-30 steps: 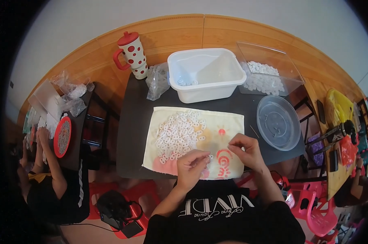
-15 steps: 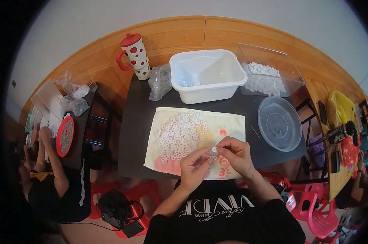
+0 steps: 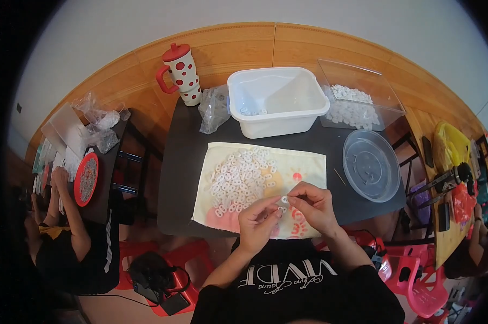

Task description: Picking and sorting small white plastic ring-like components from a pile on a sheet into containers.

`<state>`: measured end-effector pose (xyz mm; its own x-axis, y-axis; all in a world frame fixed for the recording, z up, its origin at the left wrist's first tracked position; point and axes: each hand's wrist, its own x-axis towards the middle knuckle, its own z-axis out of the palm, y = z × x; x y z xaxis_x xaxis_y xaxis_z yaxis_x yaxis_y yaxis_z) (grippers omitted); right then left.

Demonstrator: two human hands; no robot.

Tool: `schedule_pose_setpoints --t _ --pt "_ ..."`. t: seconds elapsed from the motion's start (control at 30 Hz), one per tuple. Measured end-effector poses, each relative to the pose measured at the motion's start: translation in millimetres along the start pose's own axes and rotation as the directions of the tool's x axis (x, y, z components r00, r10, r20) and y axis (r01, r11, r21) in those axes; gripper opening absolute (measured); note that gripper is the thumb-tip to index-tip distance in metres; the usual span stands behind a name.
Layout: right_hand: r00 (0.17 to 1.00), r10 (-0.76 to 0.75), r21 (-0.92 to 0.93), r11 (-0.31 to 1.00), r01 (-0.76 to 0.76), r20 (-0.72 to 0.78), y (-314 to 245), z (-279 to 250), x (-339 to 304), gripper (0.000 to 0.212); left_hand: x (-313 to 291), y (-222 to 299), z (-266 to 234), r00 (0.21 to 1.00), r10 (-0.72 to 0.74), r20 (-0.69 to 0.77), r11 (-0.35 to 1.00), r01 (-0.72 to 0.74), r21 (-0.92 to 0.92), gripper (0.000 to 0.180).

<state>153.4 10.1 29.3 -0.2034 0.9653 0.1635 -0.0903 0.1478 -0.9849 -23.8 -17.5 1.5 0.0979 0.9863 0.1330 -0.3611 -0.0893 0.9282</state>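
Note:
Above the right part of a cream towel (image 3: 303, 162), my two hands meet with fingertips close together. My left hand (image 3: 253, 224) is closed in a pinch, and so is my right hand (image 3: 315, 208). Between them is a small white plastic piece with holes (image 3: 285, 200), partly hidden by the fingers; whether it is one piece or two joined, I cannot make out. To the left of my hands, a pile of small white two-holed pieces (image 3: 236, 181) is spread over the towel.
Behind the towel stands a white tub (image 3: 279, 128) with a few pieces inside. A clear box of white parts (image 3: 354, 110), a round clear tray (image 3: 371, 167) and a thin stick (image 3: 339, 176) are at right. A spotted tumbler (image 3: 184, 75) and plastic bag (image 3: 214, 110) stand back left. Another person works at far left.
My fingers have shifted slightly around the small white piece, which shows a little more between them. The pile and containers stay in place; the whole view has moved very slightly.

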Motion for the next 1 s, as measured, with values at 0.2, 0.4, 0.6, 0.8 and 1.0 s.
schedule_pose_setpoints --t 0.2,0.4,0.6,0.8,1.0 --pt "1.0 -0.01 -0.033 0.999 0.01 0.005 -0.9 1.4 -0.5 0.006 -1.3 -1.8 -0.3 1.0 0.003 -0.007 1.0 -0.004 -0.021 0.037" --pt "0.999 -0.037 -0.015 0.999 0.036 -0.011 -0.2 2.2 -1.1 0.006 -1.7 -2.6 -0.1 1.0 0.004 -0.001 1.0 -0.004 -0.016 0.037" --pt "1.0 -0.027 -0.037 0.999 0.027 0.004 -1.8 2.1 0.2 0.005 -1.6 -3.0 -0.9 1.0 -0.006 -0.008 1.0 0.006 -0.009 0.037" --pt "0.999 -0.048 -0.03 0.998 0.048 0.02 1.9 0.8 -0.7 0.009 -1.7 -2.6 -0.5 1.0 -0.023 -0.009 0.999 0.023 -0.026 0.036" --pt "0.998 -0.051 -0.029 0.998 0.052 0.032 0.4 0.6 -1.3 0.009 -3.2 -4.5 -1.6 1.0 -0.023 -0.014 0.999 0.023 -0.027 0.036"
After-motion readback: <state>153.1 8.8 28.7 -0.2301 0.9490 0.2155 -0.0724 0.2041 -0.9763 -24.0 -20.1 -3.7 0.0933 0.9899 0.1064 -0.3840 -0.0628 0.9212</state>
